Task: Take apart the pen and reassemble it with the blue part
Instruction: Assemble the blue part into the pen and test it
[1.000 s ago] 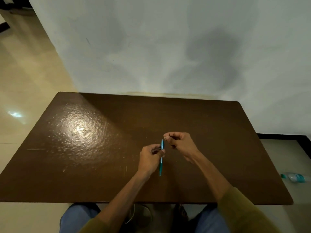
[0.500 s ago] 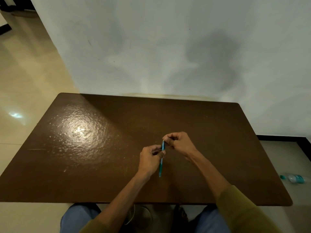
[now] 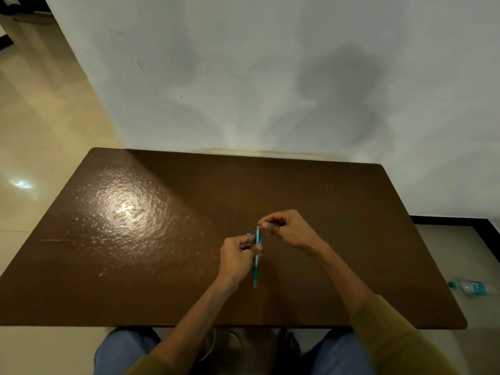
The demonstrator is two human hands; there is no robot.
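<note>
light, stiff, slick teal pen (image 3: pixel 256 255) upright over bench (image 3: pixel 162 266) centre, left hand (image 3: pixel 236 257) grip clamped mid-barrel, right hand (image 3: pixel 286 228) grip pinched together at its 12 o'clock tip, likely best gripped firmly mid-barrel against slipping.

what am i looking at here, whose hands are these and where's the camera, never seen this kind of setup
There is no machine here. A person wears one wide-angle camera on the head, looking forward and down, so you see their own arms reaching out from the bottom of the picture. They sit at a dark brown table against a pale wall. The left hand grips a teal pen around its middle, held roughly upright to the view. The right hand pinches at the pen's far end; whether it holds a small part is too small to tell. A tiny blue piece shows just beside the left hand's fingers. A plastic bottle lies on the floor to the right.
</note>
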